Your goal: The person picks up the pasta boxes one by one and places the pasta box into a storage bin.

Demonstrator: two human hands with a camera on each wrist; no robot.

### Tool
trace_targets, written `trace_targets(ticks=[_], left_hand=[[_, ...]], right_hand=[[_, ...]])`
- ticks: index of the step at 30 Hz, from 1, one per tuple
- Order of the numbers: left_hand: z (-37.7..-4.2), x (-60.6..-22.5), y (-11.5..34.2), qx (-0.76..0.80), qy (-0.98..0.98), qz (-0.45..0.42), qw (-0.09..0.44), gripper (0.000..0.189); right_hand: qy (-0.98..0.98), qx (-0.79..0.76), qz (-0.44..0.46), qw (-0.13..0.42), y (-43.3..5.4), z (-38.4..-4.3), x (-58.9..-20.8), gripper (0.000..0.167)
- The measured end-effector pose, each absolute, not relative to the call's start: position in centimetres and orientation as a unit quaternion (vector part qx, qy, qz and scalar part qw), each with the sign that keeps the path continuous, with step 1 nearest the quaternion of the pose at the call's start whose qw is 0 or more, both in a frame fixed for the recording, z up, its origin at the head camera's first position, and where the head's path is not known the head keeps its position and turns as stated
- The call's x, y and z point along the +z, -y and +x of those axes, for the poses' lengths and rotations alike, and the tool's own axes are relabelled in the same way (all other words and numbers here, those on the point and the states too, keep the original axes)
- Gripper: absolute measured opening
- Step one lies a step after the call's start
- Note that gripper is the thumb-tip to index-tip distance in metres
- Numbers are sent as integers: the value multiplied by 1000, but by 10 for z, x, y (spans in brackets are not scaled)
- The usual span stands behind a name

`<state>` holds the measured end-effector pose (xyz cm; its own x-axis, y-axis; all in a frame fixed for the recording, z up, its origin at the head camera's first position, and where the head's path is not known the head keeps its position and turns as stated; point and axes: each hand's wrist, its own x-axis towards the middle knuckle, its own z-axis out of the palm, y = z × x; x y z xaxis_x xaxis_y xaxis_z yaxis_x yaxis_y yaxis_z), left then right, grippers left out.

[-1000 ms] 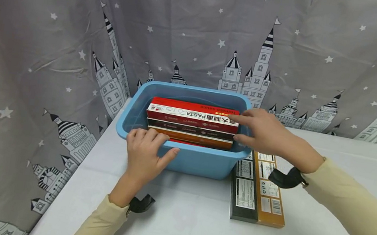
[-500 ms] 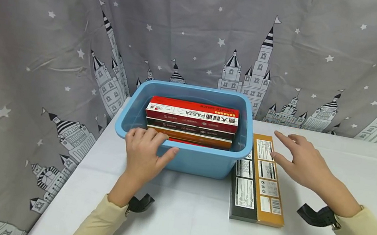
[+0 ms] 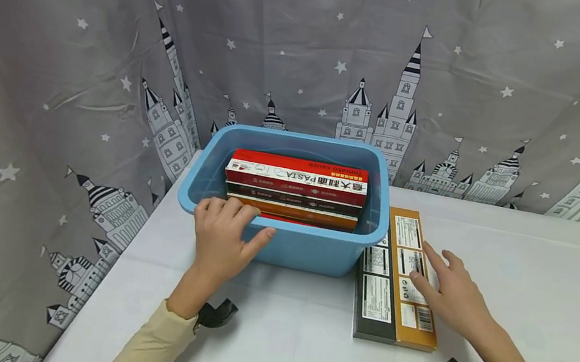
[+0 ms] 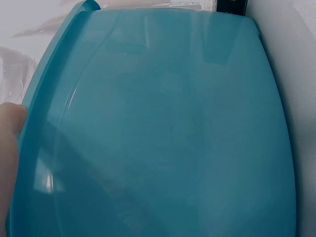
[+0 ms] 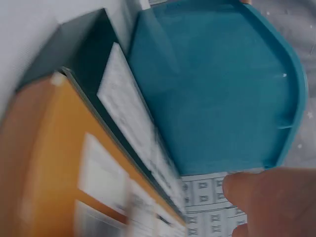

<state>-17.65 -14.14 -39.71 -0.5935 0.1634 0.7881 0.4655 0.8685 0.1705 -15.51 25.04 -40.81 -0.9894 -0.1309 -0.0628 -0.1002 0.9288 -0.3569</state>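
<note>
A light blue plastic bin [image 3: 308, 248] stands on the white table, with several flat boxes on edge inside it. Frontmost in print is a red and white pasta box [image 3: 296, 176]; dark and orange boxes [image 3: 318, 216] stand nearer me. My left hand [image 3: 221, 236] grips the bin's front rim near its left corner, fingers curled over the edge. To the right lie a black box [image 3: 378, 298] and an orange box [image 3: 411, 272], side by side and flat. My right hand [image 3: 455, 291] is at the orange box's right edge, fingers loosely extended and thumb over its top.
The white-covered table [image 3: 288, 354] extends in front of the bin and to the right of the boxes. Behind it hangs a grey curtain [image 3: 298, 40] printed with castles and stars. The black box's far end lies close beside the bin's right side.
My right hand has left the boxes in the bin, swung right and come down beside the orange box. The left hand stays on the rim.
</note>
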Motion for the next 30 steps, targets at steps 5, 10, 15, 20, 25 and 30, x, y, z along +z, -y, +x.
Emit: trace_targets(ticks=[5,10,15,20,25,30], left_hand=[[-177,-397,141,-183,875,-181,410,75],[-176,-396,141,-185,876,-182,406,74],[-176,-396,141,-185,877,-180,405,74],[-176,-395,141,-181,879,-177,403,75],[-176,-396,141,-182,876,-178,410,74],[-177,-396,142,-181,874,-180,415,73]], right_hand=[[-979,-191,-49,46,-242,-148,-426,72],[-977,-205,-41,40,-236,-144,-439,74],[-975,-215,-45,21,-233,-142,-449,74],[-975,-220,-42,9,-229,-140,-454,72],[-974,-221,-42,-15,-225,-138,-462,73],[-977,-207,-44,-39,-221,-140,-469,71]])
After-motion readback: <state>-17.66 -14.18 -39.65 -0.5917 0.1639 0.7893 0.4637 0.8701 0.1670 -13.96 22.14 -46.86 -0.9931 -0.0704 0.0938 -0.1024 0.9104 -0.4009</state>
